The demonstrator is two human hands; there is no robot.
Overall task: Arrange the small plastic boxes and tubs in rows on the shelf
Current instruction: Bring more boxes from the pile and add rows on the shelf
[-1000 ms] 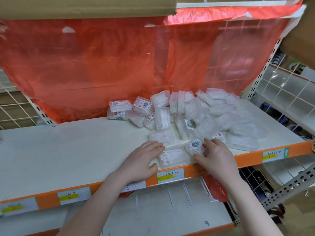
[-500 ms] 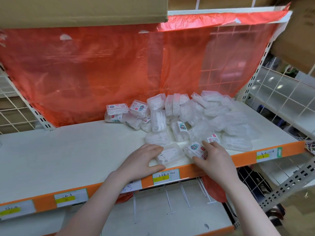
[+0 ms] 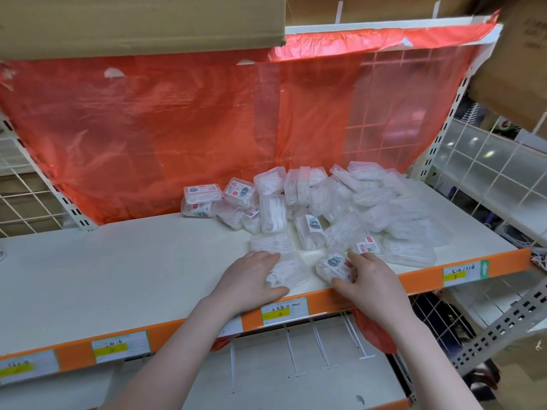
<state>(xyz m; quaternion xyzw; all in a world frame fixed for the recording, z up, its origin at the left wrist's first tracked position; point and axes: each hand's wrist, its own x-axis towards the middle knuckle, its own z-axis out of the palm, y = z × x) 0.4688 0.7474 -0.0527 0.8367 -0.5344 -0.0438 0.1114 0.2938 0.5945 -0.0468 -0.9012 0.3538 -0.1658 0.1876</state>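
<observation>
At the shelf's [image 3: 118, 267] front edge: two hands, one clear box each. Left hand [image 3: 248, 279], fingers slightly curved over the top and thumb at the near side, grips a plain box [image 3: 291, 269] just behind the orange lip [image 3: 420, 281]. Right hand [image 3: 370, 276], thumb and fingers clamped on the near end of a labelled box [image 3: 337, 266], just beside the first, a narrow gap between. Lip: five price tags, the middle tag [image 3: 284, 311] below the left thumb.

Behind the hands: one flat box [image 3: 270, 242], one labelled box standing askew [image 3: 310, 232].

Farther back, right half of the shelf: one heap [image 3: 355, 202] of some two dozen clear boxes, jumbled, exact count not readable; two labelled boxes stacked [image 3: 201, 199] at its left end.

Rear: one red sheet [image 3: 148, 128] over wire mesh; cardboard [image 3: 142, 22] above.

Change since a second ago: both hands and their boxes sit slightly farther left; heap unchanged.
</observation>
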